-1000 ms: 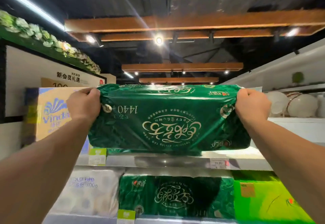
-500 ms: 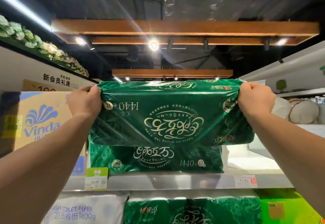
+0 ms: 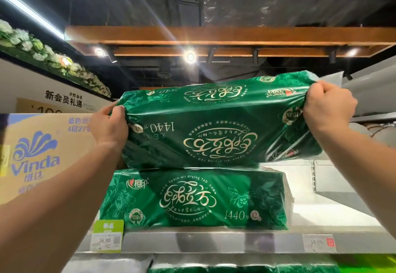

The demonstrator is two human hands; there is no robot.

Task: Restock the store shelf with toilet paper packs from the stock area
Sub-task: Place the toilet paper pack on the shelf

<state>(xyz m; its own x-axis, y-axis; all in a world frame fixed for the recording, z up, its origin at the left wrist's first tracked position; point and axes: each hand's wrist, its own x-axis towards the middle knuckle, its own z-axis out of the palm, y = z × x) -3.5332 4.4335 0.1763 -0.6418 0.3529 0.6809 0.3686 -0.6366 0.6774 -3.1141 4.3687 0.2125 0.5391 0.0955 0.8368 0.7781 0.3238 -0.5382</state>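
Both hands are holding a green toilet paper pack [image 3: 218, 122] up at the top shelf [image 3: 214, 242], its print upside down. The left hand [image 3: 110, 125] is pinching the gathered wrapper at the pack's left end, fingers curled into the film; the right hand [image 3: 327, 107] is gripping the bunched wrapper at the opposite end, held a little higher, so the pack is tilting down toward the left hand. Directly beneath the hands, a second green pack [image 3: 192, 199] is lying flat on the shelf, and the held pack's lower edge looks to be touching or just above its top.

To do this well, the right hand should probably be lowering its end until the pack sits level, then both hands pushing it back so its front lines up with the pack below. Beside the left hand a Vinda carton [image 3: 40, 154] is standing close, so that end needs guiding in without catching. Letting go of the film only once the weight is resting seems wise, as the wrapper is slippery.
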